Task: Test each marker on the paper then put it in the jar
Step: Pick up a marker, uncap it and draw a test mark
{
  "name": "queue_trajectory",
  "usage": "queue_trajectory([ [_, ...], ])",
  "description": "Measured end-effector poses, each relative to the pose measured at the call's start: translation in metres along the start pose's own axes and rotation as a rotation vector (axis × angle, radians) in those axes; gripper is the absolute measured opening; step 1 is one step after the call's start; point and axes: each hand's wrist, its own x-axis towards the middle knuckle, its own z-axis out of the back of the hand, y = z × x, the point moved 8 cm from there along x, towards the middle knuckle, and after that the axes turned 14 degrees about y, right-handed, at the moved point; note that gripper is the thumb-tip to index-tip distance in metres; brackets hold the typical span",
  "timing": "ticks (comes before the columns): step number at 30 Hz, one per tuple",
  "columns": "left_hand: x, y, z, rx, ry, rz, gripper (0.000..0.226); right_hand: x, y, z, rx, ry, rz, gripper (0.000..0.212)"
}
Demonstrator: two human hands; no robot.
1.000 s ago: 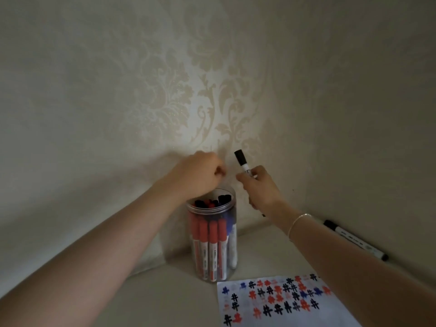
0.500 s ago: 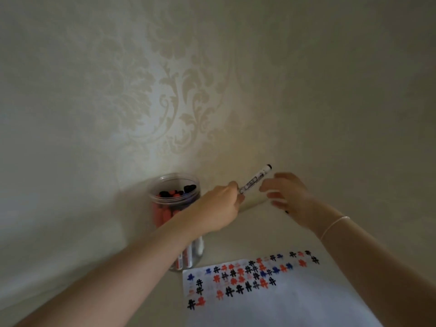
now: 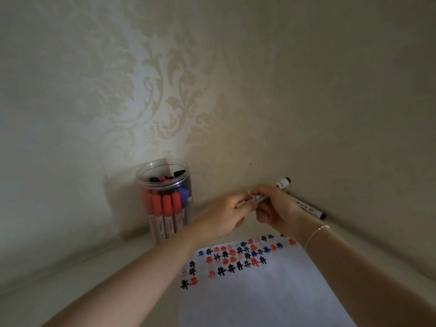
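Both hands meet over the far edge of the paper (image 3: 259,286), sharing one marker (image 3: 282,184): the left hand (image 3: 227,215) curls its fingers round the near end, and the right hand (image 3: 274,210) wraps the barrel, whose dark-tipped far end sticks out past the knuckles toward the wall. This looks like the uncapping step, the marker not yet tested; whether the cap is already free is hidden inside the left fist. The next move likely calls for pulling the two hands apart along the marker's length, then bringing the tip down onto bare paper below the rows of red, blue and black marks. A second marker (image 3: 306,206) lies along the foot of the wall just behind the right hand, waiting. The jar (image 3: 165,201) stands in the corner to the left, nearly full, so dropping one in needs a careful aim. The walls crowd close; open room lies toward the person.
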Motion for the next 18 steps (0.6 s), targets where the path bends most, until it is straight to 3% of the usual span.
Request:
queue_trajectory([
  [2,-0.003,0.006,-0.01,-0.053,0.034,0.046,0.018,-0.005,-0.004,0.006,-0.015,-0.018,-0.002,0.036],
  [6,0.004,0.028,-0.014,0.185,-0.016,0.185,0.051,-0.013,0.0,0.025,-0.134,-0.215,0.038,0.028],
  [10,0.009,0.045,-0.003,0.487,-0.196,0.162,0.045,-0.027,0.014,0.047,-0.208,-0.458,0.158,0.025],
  [18,0.014,0.066,-0.009,0.496,-0.206,0.154,0.048,-0.041,0.0,0.057,-0.23,-0.463,0.126,0.017],
])
